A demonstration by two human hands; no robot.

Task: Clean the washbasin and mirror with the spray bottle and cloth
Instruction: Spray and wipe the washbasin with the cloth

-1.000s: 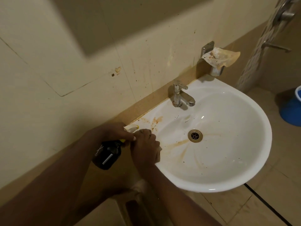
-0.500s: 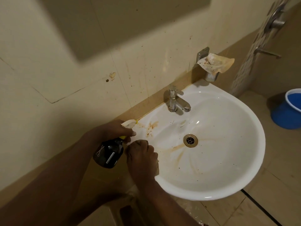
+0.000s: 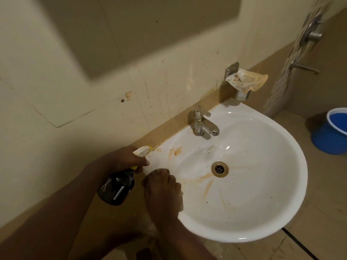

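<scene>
Left hand gripping spray bottle beside washbasin, right hand seemingly clutching cloth on rim

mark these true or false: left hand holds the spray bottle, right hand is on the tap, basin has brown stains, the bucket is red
1. The left hand holds the spray bottle. True.
2. The right hand is on the tap. False: it rests on the near rim of the basin, on what looks like a cloth, well apart from the tap.
3. The basin has brown stains. True: streaks run toward the drain.
4. The bucket is red. False: it is blue.
</scene>
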